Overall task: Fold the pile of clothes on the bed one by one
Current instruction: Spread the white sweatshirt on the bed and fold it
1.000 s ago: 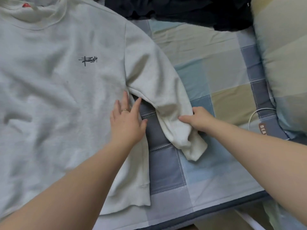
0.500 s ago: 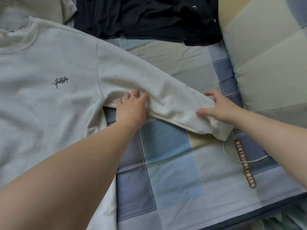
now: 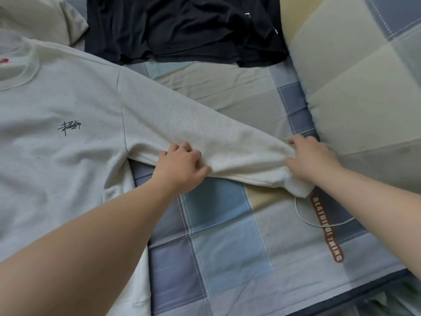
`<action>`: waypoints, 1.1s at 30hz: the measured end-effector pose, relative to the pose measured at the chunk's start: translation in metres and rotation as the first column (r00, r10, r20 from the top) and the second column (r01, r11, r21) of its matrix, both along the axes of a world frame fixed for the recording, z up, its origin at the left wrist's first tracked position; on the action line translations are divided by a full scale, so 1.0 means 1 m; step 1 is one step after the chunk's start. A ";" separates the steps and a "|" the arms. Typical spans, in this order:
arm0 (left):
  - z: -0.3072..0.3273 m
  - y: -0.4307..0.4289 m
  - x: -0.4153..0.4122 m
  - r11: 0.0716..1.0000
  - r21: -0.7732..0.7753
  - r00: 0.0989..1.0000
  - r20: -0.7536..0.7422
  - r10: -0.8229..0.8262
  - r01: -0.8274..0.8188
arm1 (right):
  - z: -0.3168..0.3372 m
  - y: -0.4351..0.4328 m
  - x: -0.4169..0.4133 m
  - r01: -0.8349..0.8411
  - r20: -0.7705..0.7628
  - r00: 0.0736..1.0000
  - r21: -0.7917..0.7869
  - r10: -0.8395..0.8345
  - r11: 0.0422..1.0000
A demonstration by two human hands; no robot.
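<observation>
Head camera is showing a pale grey sweatshirt [image 3: 68,106] lying chest-up on the bed [image 3: 227,236], its body filling the 9 o'clock side of the frame and its sleeve [image 3: 193,128] stretching toward 4 o'clock. A person's left hand [image 3: 180,167] is gripping the sleeve's lower edge just past the armpit, fingers [image 3: 193,157] curling onto the cloth with the thumb at the edge. The right hand [image 3: 312,158] is pinching the fabric just above the cuff [image 3: 296,185], bunching a small ridge of knit. Between the two hands the sleeve is pulling fairly straight. The fleece is looking soft, thick and light, judging by its rounded folds: likely to sag wherever unsupported, unlikely to slip, and safe to pull firmly. Seams, cuff and hem appear the best holds, giving straight lines to fold along. Dark clothes [image 3: 182,26] are waiting in a heap at 12 o'clock, a pillow [image 3: 353,76] is sitting at 2 o'clock, and a white cable [image 3: 305,217] is looping just below the cuff.
</observation>
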State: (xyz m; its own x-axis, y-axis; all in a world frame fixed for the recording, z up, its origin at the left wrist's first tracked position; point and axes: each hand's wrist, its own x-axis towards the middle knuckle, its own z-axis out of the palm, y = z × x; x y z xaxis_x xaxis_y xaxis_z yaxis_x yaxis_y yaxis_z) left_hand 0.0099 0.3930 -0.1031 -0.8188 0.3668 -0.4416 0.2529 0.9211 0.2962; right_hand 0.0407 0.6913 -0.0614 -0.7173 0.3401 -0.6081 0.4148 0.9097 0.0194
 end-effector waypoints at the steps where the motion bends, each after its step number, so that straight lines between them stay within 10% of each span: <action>1: -0.003 0.003 -0.001 0.999 0.027 0.998 -0.050 0.035 -0.034 | -0.001 -0.006 -0.003 -0.038 -0.068 0.997 -0.006 0.038 0.999; 8: -0.036 0.014 -0.002 0.993 -0.117 0.981 0.192 0.004 0.018 | -0.035 -0.060 -0.036 -0.402 -0.239 0.895 -0.072 0.375 0.913; 13: -0.043 0.012 -0.004 0.992 -0.123 0.984 0.177 0.006 0.016 | -0.067 -0.048 -0.014 -0.573 -0.069 0.818 -0.011 0.571 0.819; 19: -0.037 0.016 -0.005 0.989 -0.146 0.978 0.208 0.021 0.010 | -0.055 0.002 0.018 -0.151 -0.048 0.986 0.150 0.159 0.977; 22: -0.034 0.019 -0.006 0.987 -0.160 0.978 0.205 0.041 -0.008 | -0.042 -0.004 0.007 0.123 -0.195 0.972 -0.033 -0.127 0.992; 28: -0.028 0.039 0.004 0.980 -0.166 0.985 0.112 0.131 -0.111 | -0.016 0.020 0.010 0.575 0.266 0.818 -0.399 -0.511 0.714; 33: -0.023 0.080 0.021 0.996 -0.046 0.995 0.067 0.075 -0.072 | 0.001 0.036 0.032 0.538 0.126 0.802 -0.576 -0.584 0.615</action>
